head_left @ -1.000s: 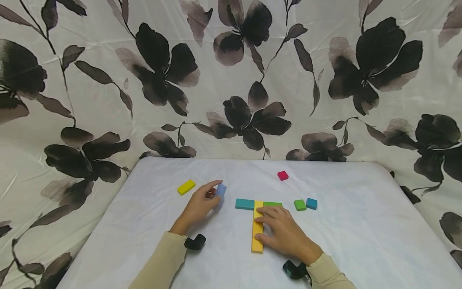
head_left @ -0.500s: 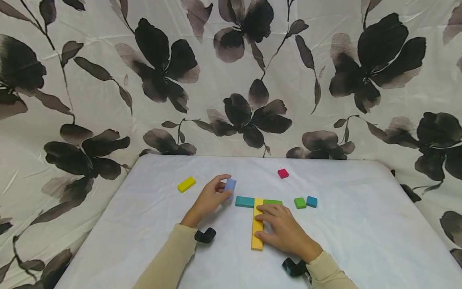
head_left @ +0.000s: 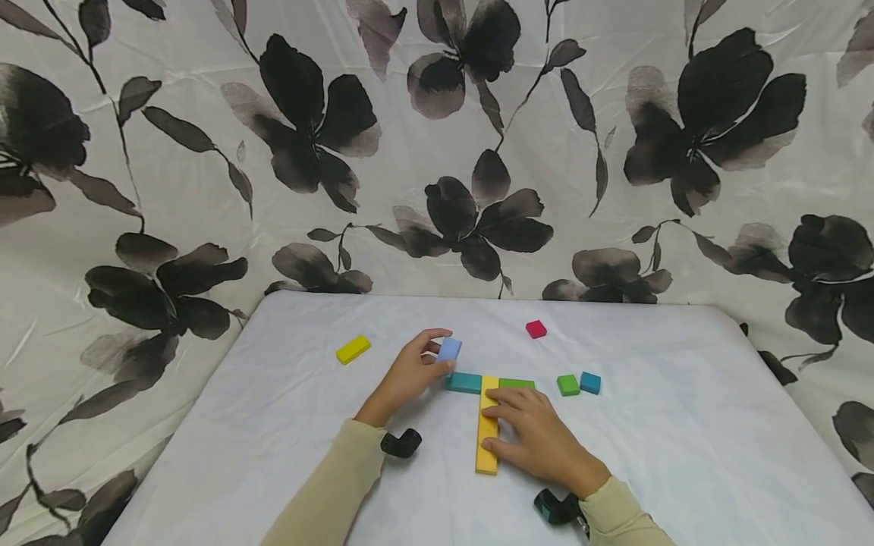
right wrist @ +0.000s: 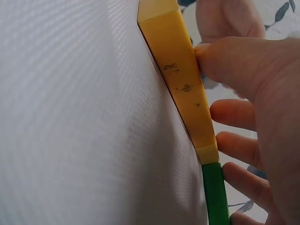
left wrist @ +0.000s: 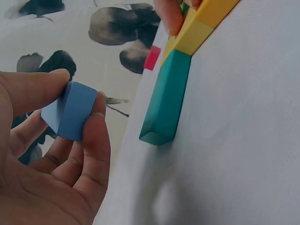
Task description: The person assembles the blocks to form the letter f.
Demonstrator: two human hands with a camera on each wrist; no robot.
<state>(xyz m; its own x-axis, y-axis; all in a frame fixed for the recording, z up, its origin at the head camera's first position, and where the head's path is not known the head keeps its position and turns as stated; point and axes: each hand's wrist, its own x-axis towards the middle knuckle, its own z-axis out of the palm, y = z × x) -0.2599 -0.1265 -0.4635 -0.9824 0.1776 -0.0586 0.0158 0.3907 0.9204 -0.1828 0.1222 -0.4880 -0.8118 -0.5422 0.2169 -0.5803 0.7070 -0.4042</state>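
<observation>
- Head: pinching the blue block (head_left: 449,349) in the left hand (head_left: 408,377), tilted, seemingly raised off the table (head_left: 273,485), near the far left end of the teal bar (head_left: 463,383).
- Head, nearer the middle: touching the yellow bar (head_left: 487,436) with spread fingers of the right hand (head_left: 546,440), grasping nothing, presumably to steady it between the teal bar on its left and the green bar (head_left: 517,383) on its right.
- Head, farther out: lying apart, the yellow block (head_left: 353,349) to the left, the red block (head_left: 536,329) far, the green cube (head_left: 567,385) beside the blue cube (head_left: 590,383) to the right, perhaps leaving room around the bars.
- Left wrist: clasping the blue block between thumb and fingertips, apart from the teal bar, probably for fine control of its angle.
- Right wrist: resting the thumb against the yellow bar, fingers strung out toward the green bar, likely spreading light pressure to prevent slipping.
</observation>
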